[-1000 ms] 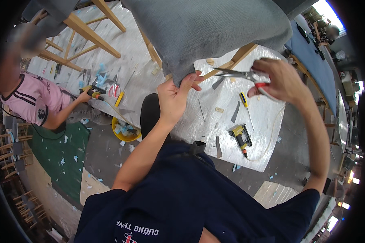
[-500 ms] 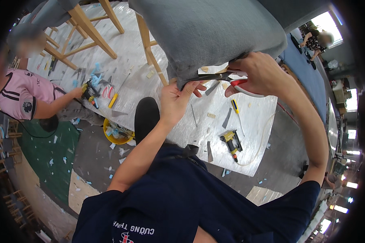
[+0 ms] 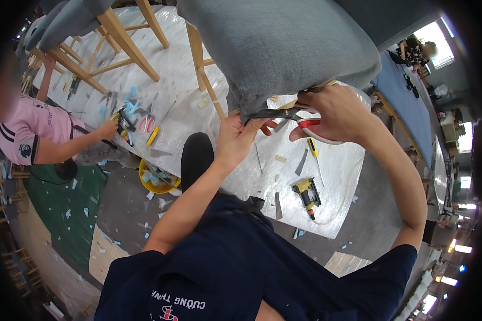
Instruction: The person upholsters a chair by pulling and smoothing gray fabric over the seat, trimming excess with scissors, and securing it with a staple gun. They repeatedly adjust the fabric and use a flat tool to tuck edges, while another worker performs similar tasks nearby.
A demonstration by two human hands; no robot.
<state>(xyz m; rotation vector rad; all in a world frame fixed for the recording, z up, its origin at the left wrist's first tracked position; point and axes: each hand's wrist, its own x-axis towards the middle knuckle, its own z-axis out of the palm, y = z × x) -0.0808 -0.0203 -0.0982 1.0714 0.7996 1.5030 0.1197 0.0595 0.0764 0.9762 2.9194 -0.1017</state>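
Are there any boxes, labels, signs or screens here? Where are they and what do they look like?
No boxes, signs or screens show.
Shirt print: on the dark blue shirt at the bottom edge; pale letters over a small red and white mark.
Sleeve badge: on the pink sleeve of the person at the left; small, round, dark.

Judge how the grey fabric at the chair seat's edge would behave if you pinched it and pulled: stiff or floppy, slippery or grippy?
The grey fabric probably bends easily: it wraps smoothly round the seat's curved corner. Its coarse weave suggests some grip, and the left hand pinches its edge bare-handed. It likely cuts cleanly rather than tearing, since the right hand works scissors at that edge.
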